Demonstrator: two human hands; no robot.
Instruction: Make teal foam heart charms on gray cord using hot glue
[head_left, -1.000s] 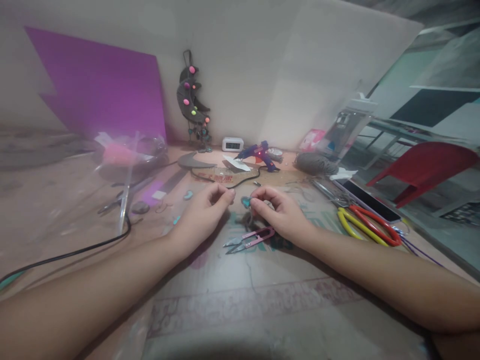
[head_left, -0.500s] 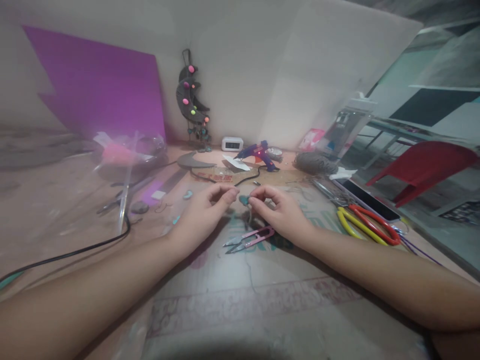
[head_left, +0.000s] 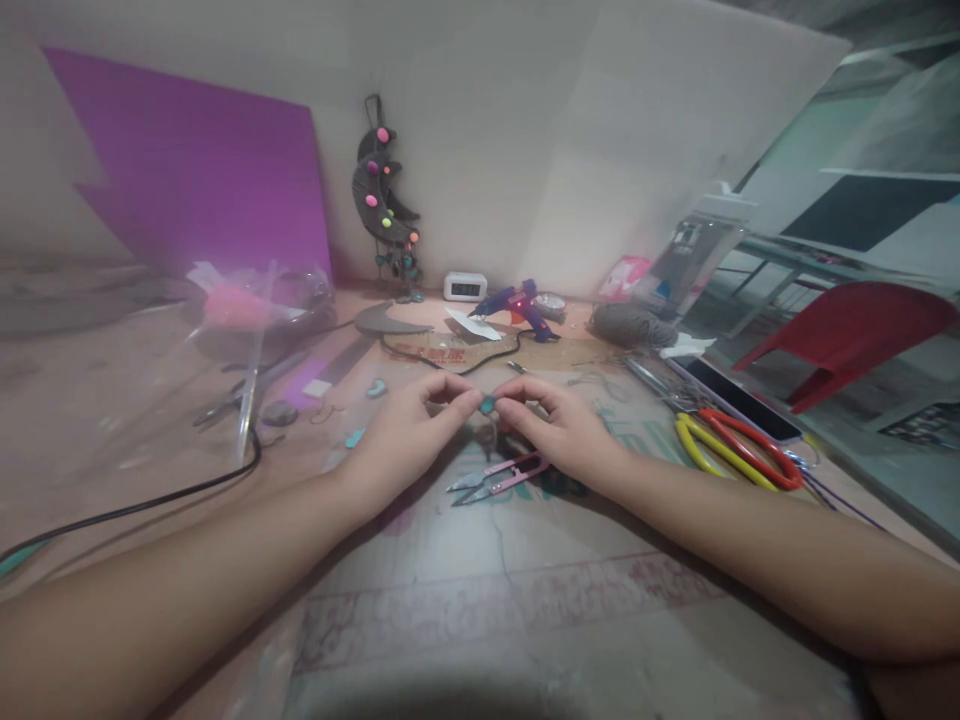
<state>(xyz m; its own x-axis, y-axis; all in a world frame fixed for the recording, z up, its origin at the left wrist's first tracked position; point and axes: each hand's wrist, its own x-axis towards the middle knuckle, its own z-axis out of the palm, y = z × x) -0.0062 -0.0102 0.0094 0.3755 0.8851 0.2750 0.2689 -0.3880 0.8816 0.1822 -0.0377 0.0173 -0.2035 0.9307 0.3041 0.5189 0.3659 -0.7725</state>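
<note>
My right fingertips pinch the small teal piece point(head_left: 487, 404), and those of my left hand point(head_left: 435, 425) close in on its other side, my right hand point(head_left: 562, 425) lying just beyond the pink snips point(head_left: 504, 486). I judge I'm adjusting it; the next move wants a light, even grip, clear of the blades, with the glue gun point(head_left: 517, 299) farther back.

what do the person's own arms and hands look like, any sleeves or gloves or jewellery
Both the left hand and the right hand are ungloved, with no ring, bracelet or watch visible. The left forearm and right forearm are slim and bare, with no sleeve or clear marking in view. The fingernails are too blurred to describe.
</note>
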